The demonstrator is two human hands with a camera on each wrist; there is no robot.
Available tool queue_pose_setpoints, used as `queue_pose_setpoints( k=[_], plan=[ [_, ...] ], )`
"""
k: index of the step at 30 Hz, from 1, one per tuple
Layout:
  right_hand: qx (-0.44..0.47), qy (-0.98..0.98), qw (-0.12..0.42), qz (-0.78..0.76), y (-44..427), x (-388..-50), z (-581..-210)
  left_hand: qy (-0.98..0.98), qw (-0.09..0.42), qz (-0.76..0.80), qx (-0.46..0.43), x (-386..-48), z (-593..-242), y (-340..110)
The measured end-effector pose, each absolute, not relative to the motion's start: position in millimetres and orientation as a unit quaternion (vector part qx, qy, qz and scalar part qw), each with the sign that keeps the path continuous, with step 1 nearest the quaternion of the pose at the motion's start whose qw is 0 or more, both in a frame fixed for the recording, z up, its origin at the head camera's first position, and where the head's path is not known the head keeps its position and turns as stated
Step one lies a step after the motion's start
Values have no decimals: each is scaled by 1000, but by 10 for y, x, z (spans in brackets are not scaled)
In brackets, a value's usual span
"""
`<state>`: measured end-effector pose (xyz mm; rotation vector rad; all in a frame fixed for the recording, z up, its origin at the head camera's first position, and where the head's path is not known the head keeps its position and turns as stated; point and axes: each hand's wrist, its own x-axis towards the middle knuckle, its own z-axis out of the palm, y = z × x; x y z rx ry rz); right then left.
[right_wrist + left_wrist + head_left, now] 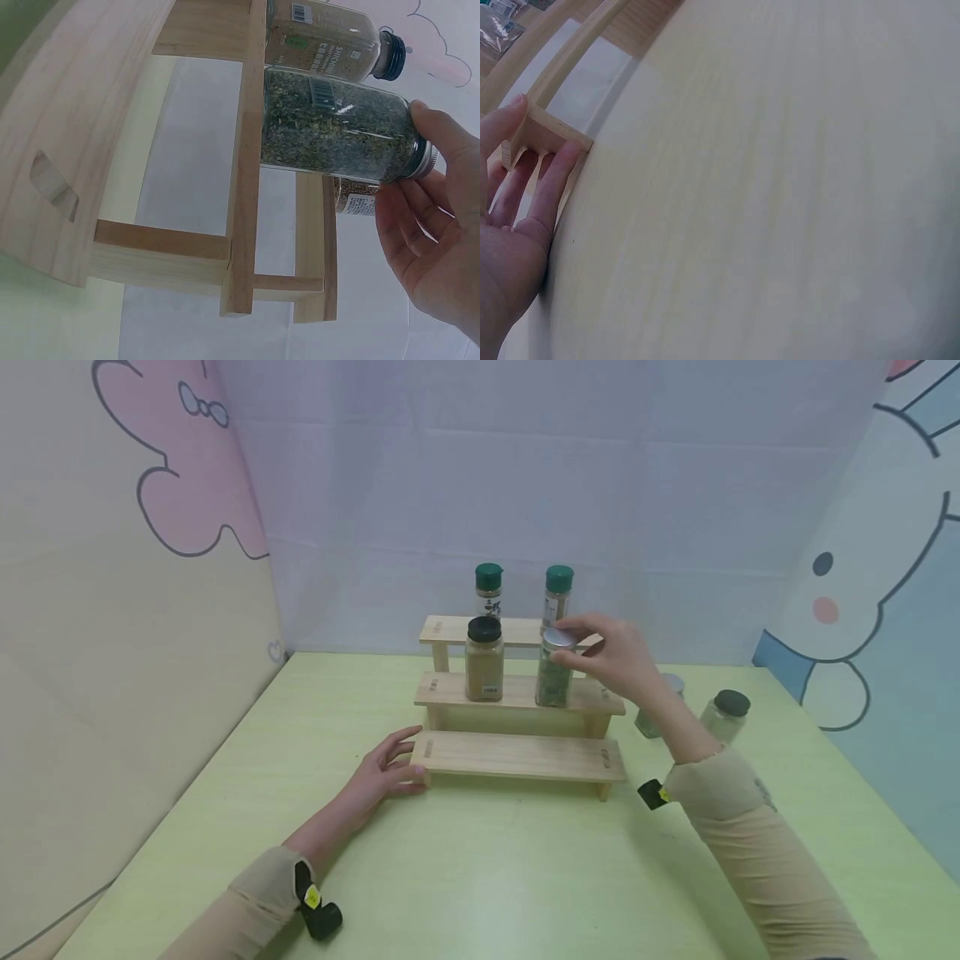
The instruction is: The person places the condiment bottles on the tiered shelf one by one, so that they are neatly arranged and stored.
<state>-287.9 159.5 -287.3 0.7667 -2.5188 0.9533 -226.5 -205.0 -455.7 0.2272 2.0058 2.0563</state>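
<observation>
The right hand (618,656) pinches the silver lid (557,638) of a jar of green flakes (553,682), its base at the middle tier (519,691) of a wooden rack (438,656), just right of a black-capped jar (484,672). The left hand (380,778) grips the left end of the near tier (517,754). Two green-capped bottles (488,579) stand on the far tier (519,631); two further jars (722,725) stand on the table (525,868), right of the rack.

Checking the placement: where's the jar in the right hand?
In the head view, the jar is on the middle wooden shelf, right of the black-lidded jar, its silver lid pinched by the right hand.
</observation>
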Motion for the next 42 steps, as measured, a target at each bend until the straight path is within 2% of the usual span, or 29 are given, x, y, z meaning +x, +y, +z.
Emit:
queue_pose_setpoints(
  k=[21, 36, 42],
  plan=[
    [278, -879, 186, 339, 1603, -2874, -2865, 695, 128, 703, 78, -2276, -4530, -2060],
    [287, -871, 149, 369, 1681, -2860, -2875, 690, 134, 707, 80, -2260, -4551, -2066],
    [285, -869, 180, 361, 1854, -2829, -2855, 691, 137, 706, 78, -2255, -4542, -2062]
  ],
)
